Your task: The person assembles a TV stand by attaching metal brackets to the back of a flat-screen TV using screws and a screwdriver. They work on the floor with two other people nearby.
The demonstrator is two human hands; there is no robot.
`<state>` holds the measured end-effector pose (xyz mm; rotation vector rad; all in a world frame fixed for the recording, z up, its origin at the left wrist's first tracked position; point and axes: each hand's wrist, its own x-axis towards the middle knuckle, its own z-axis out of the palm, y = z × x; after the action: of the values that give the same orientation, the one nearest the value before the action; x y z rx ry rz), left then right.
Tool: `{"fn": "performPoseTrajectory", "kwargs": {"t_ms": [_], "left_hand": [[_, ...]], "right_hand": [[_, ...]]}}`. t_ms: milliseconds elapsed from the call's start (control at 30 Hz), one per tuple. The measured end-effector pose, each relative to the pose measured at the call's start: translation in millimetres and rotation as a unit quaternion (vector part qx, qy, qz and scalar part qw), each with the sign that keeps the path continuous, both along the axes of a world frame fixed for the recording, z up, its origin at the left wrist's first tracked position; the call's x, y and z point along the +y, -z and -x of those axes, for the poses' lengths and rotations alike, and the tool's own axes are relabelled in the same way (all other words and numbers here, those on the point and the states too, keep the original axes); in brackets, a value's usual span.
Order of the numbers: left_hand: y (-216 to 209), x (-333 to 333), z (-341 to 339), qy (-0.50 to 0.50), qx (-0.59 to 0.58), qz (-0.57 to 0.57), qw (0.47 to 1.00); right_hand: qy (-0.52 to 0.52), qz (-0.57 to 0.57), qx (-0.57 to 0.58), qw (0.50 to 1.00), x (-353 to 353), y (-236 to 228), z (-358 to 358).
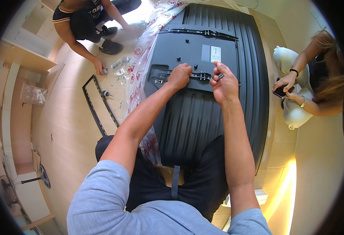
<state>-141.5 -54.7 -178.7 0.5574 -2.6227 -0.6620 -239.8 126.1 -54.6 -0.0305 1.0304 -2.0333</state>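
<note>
A large flat-screen TV (187, 125) lies with its ribbed black back facing up, in front of my knees. Across its raised middle panel run two black slotted mounting brackets, a far one (205, 33) and a nearer one (200, 75). My left hand (181, 76) is on the left part of the nearer bracket, fingertips pressed together; whatever is between them is hidden. Over that bracket's right part, my right hand (224, 83) is curled, thumb and fingers pinching a small dark piece (220, 76) too small to name. Several small black knobs, one (187, 40) near the far bracket, sit on the panel.
Clear wrap with red marks (138, 51) lines the TV's left edge. On the floor lie a black rectangular frame (89, 98), a screwdriver-like tool (107, 93) and hardware bags (121, 68). One person (78, 23) crouches far left; another (316, 74) sits right, holding a phone (280, 92).
</note>
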Motion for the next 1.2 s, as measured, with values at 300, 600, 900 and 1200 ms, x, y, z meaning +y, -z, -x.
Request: {"fn": "performPoseTrajectory", "kwargs": {"t_ms": [300, 600, 900, 1200], "left_hand": [[-2.1, -2.7, 0.1, 0.051, 0.008, 0.029, 0.998], [1.5, -9.4, 0.0, 0.036, 0.002, 0.001, 0.999], [-6.7, -44.5, 3.9, 0.019, 0.058, -0.053, 0.997], [-12.8, -66.2, 0.5, 0.029, 0.019, -0.053, 0.998]], "right_hand": [[-0.002, -0.002, -0.003, 1.0, -2.1, 6.1, 2.5], [-0.002, -0.007, -0.001, 1.0, -10.3, 13.3, 1.7], [0.018, -0.023, 0.007, 1.0, -16.0, 14.5, 2.2], [0.014, -0.075, 0.049, 0.996, -21.5, 16.3, 0.0]]}}
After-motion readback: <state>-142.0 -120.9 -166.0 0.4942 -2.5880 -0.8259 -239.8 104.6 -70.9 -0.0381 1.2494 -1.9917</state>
